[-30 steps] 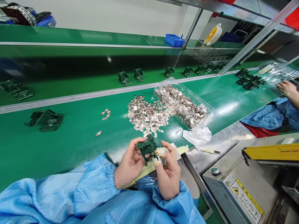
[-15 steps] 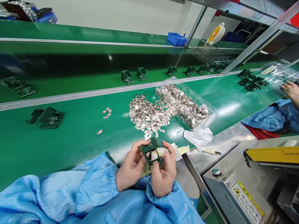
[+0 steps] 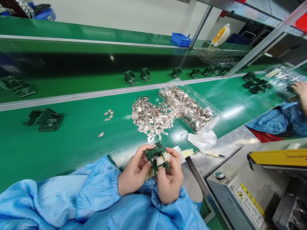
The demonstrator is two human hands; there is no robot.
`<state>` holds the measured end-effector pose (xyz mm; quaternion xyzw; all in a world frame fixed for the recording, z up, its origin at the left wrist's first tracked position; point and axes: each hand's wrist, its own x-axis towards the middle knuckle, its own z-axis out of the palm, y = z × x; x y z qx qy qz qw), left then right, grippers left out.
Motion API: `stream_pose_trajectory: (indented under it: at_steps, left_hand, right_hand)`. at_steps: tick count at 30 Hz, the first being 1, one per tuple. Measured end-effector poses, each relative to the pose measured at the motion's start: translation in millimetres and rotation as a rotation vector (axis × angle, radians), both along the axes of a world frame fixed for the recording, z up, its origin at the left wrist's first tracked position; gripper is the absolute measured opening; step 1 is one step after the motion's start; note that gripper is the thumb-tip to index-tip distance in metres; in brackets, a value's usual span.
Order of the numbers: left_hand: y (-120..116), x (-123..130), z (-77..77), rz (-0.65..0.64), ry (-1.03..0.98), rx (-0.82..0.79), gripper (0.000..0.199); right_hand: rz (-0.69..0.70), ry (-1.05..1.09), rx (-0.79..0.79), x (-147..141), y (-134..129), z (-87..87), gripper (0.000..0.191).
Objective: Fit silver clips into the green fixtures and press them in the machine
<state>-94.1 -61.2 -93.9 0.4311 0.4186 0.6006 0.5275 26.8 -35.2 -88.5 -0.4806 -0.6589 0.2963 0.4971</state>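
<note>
- Nearest, between blue sleeves (image 3: 100, 183), the left hand (image 3: 131, 175) pinches one side of a green bracket (image 3: 156, 149) between thumb and fingers.
- The right hand (image 3: 170, 182) holds the bracket's other side, fingers partly wrapped in pale covers; whether it also pinches something small is hidden.
- The bracket, raised over the bench's near edge, appears unfinished; its fittings are too small to tell.
- Just beyond, many metal plates (image 3: 152, 119) lie heaped against a clear tray (image 3: 214, 118) holding more, so plenty seems left.
- Left of the heap, another bracket assembly (image 3: 50, 120) rests on the bench.
- Farther, behind a metal rail (image 3: 96, 94), stand spaced brackets (image 3: 145, 75), perhaps done.
</note>
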Motion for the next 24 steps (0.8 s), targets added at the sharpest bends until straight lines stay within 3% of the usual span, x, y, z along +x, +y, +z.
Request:
stream_pose_trajectory:
  at_steps: [9, 15, 20, 24]
  left_hand:
    - [-2, 0, -4.1, -0.044, 0.007, -0.012, 0.033]
    - [-2, -1, -7.4, -0.012, 0.07, -0.037, 0.028]
    - [-1, -1, -6.5, 0.014, 0.055, -0.104, 0.027]
    - [-1, -1, -5.0, 0.022, 0.093, -0.119, 0.026]
  right_hand:
    - [0.047, -0.089, 0.046, 4, 0, 7.2, 0.014]
    - [0.039, -0.085, 0.036, 7, -3, 0.8, 0.012]
    - [0.06, 0.132, -0.194, 7, -4, -4.2, 0.022]
    - [0.082, 0.306, -0.307, 3, -1, 1.4, 0.016]
